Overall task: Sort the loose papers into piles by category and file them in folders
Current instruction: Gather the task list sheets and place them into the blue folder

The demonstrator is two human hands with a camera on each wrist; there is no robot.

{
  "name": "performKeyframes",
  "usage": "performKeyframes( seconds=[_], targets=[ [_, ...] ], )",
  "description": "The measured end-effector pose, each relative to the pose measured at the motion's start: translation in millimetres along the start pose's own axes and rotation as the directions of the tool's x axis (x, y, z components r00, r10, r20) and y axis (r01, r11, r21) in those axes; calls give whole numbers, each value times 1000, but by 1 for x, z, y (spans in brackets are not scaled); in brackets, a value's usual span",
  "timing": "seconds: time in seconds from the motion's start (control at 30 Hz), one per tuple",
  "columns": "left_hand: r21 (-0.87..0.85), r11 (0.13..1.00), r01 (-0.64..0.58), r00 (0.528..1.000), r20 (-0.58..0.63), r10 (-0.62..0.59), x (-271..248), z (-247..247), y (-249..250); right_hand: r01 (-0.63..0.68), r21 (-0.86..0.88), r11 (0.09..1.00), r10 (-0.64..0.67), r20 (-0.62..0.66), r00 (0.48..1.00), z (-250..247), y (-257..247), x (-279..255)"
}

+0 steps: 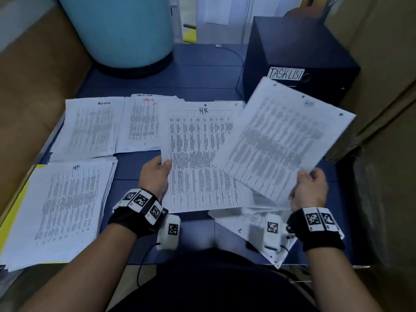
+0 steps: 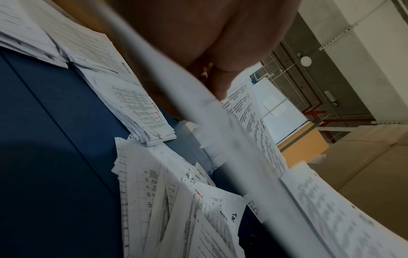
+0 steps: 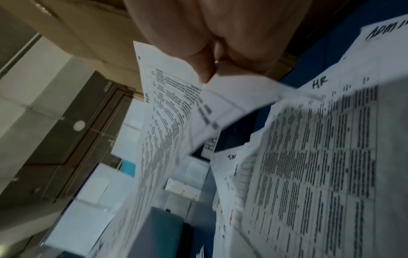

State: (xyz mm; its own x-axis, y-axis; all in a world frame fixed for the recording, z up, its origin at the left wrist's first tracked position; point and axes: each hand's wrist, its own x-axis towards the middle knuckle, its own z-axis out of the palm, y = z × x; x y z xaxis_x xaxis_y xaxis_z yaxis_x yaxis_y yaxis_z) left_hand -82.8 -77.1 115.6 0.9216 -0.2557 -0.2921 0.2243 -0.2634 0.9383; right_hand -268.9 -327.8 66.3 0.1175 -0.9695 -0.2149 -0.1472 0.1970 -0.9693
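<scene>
My left hand [image 1: 165, 165] pinches the left edge of a printed table sheet marked "HR" [image 1: 202, 154], held low over the blue table [image 1: 195, 82]. My right hand [image 1: 308, 177] pinches the lower corner of a second sheet [image 1: 281, 143], lifted and tilted right, its back facing me. In the right wrist view that second sheet [image 3: 176, 108] also reads "HR", pinched between thumb and finger [image 3: 205, 69]. The left wrist view shows my left hand [image 2: 198, 34] on the first sheet's edge [image 2: 198, 111]. Sorted piles lie beyond: ADMIN [image 1: 90, 129], task list [image 1: 141, 122], HR [image 1: 60, 210].
The HR pile rests on a yellow folder [image 1: 13, 212] at the left. Loose sheets [image 1: 252, 224] lie under my right wrist. A dark blue binder labelled TASKLIST [image 1: 297, 61] stands back right, a pale blue cylinder [image 1: 119, 30] back left. Cardboard [image 1: 382, 64] flanks the table.
</scene>
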Motion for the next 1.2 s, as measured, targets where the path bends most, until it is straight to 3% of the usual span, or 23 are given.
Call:
performKeyframes(
  seconds=[0.1,0.23,0.37,0.47,0.67,0.8,0.87,0.97,1.03,1.17,1.2],
  targets=[
    [32,999,-3,1000,-17,4,4,0,-3,-22,32,999,23,-35,999,-9,-1,9],
    [10,1000,-18,1000,7,18,13,2,-11,11,38,999,-17,164,986,3,-6,-2],
    [32,999,-14,996,92,11,23,2,-21,53,-97,994,-5,439,898,27,-2,-21],
    [32,999,-3,993,118,-1,21,0,-18,53,-183,982,59,557,829,45,3,-32],
    [48,999,25,1000,7,-25,15,-31,-15,135,-245,960,46,615,787,80,3,-53],
    [299,954,-35,994,107,3,24,-66,-28,182,-215,960,-9,621,783,117,2,-74],
    [381,923,-52,995,100,15,36,-85,-35,155,-197,968,5,632,775,140,1,-90],
    [384,922,-51,999,22,46,54,-121,-45,11,-156,988,95,653,752,175,7,-116],
    [350,935,-52,997,-32,67,67,-148,-50,-37,-197,980,168,707,687,194,10,-133],
    [239,971,9,991,-132,24,100,-200,-59,47,-394,918,335,832,442,234,21,-170],
    [227,974,23,990,-140,9,107,-212,-60,59,-402,914,342,838,424,246,25,-176]
  ],
)
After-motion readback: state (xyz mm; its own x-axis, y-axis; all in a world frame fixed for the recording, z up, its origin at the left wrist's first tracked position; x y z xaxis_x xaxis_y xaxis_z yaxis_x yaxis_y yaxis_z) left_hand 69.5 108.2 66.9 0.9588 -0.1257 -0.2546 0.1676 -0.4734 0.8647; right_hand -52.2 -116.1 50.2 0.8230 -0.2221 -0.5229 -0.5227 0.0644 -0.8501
